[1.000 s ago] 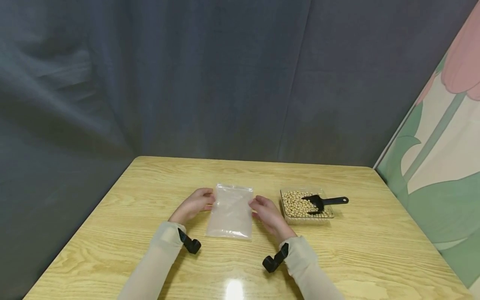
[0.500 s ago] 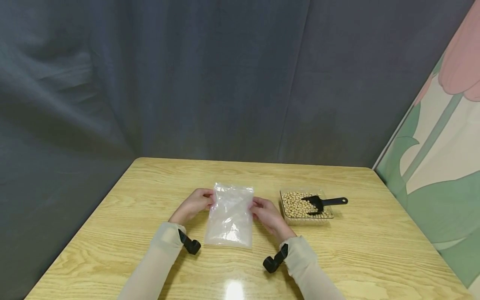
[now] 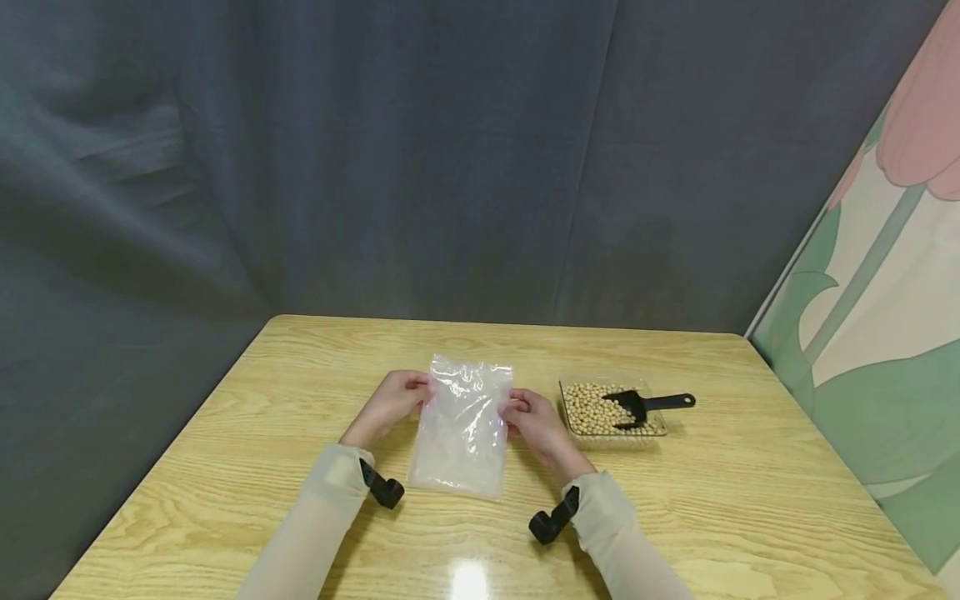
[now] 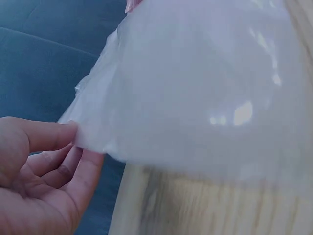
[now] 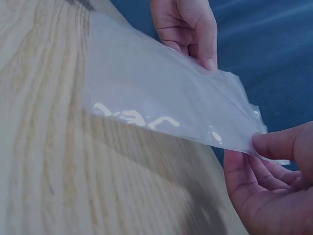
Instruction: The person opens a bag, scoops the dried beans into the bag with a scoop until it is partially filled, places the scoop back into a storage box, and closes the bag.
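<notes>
A clear plastic bag [image 3: 463, 433] is held up between the two hands, its top edge tilted off the table. My left hand [image 3: 393, 402] pinches its left side near the top; in the left wrist view the thumb lies over the film with fingers behind. My right hand [image 3: 537, 425] pinches the opposite side, and the right wrist view shows its thumb on top of the bag [image 5: 161, 93] and curled fingers beneath. The bag looks flat, with nothing visible inside.
Right of the right hand stands a clear rectangular container [image 3: 615, 443] of pale yellow beans [image 3: 592, 408]. A black scoop [image 3: 652, 403] rests in the beans, its handle sticking out to the right. The wooden table [image 3: 750, 483] ends at a dark curtain [image 3: 450, 167].
Both hands have closed on the bag's sides, which they were only beside or touching a second ago. The bag's top has risen and tilted up; the container and scoop stay put.
</notes>
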A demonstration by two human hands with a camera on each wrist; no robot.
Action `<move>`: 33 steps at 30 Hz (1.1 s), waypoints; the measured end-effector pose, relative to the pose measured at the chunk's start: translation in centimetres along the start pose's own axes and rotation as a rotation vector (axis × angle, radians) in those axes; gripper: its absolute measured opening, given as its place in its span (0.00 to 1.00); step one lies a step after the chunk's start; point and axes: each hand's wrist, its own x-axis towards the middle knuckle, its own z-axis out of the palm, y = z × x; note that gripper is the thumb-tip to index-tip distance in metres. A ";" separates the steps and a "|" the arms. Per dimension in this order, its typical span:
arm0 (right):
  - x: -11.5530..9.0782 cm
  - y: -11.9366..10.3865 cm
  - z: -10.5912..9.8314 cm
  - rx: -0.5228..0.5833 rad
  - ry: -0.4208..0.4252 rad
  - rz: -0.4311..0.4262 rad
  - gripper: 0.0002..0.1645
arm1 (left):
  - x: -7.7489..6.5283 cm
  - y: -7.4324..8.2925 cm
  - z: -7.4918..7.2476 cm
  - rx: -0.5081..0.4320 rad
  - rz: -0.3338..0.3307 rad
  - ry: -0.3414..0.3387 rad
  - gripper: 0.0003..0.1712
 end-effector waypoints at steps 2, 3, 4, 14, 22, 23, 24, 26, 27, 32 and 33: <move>0.0 -0.1 0.0 0.010 -0.002 -0.004 0.20 | -0.1 0.3 0.1 0.028 0.004 0.030 0.12; 0.1 -0.2 0.0 0.017 -0.002 -0.005 0.19 | -0.1 0.5 0.1 0.037 0.009 0.045 0.12; 0.1 -0.2 0.0 0.019 -0.005 -0.011 0.18 | -0.2 0.6 0.2 0.043 0.016 0.058 0.13; -0.3 -1.2 -0.2 0.002 -0.048 -0.011 0.07 | -0.4 2.3 0.6 0.019 0.073 0.189 0.16; 0.0 -1.7 -0.6 -0.010 -0.054 -0.038 0.13 | -0.3 3.3 0.4 -0.028 0.134 0.255 0.16; 0.1 -1.8 -0.7 -0.015 -0.042 -0.043 0.14 | -0.3 3.4 0.4 -0.016 0.139 0.255 0.16; 0.2 -2.0 -0.9 -0.017 -0.031 -0.046 0.16 | -0.2 3.4 0.3 -0.004 0.143 0.253 0.16; 0.4 -2.4 -1.2 -0.012 -0.012 -0.053 0.19 | -0.2 3.4 0.2 0.011 0.150 0.248 0.16; 0.5 -2.6 -1.3 -0.005 -0.011 -0.054 0.21 | -0.1 3.4 0.2 0.010 0.156 0.243 0.16; 0.7 -3.4 -2.0 0.020 -0.051 -0.047 0.25 | 0.0 3.3 0.2 0.019 0.200 0.203 0.15; 0.8 -3.5 -2.1 0.020 -0.064 -0.046 0.26 | 0.0 3.3 0.2 0.029 0.210 0.192 0.15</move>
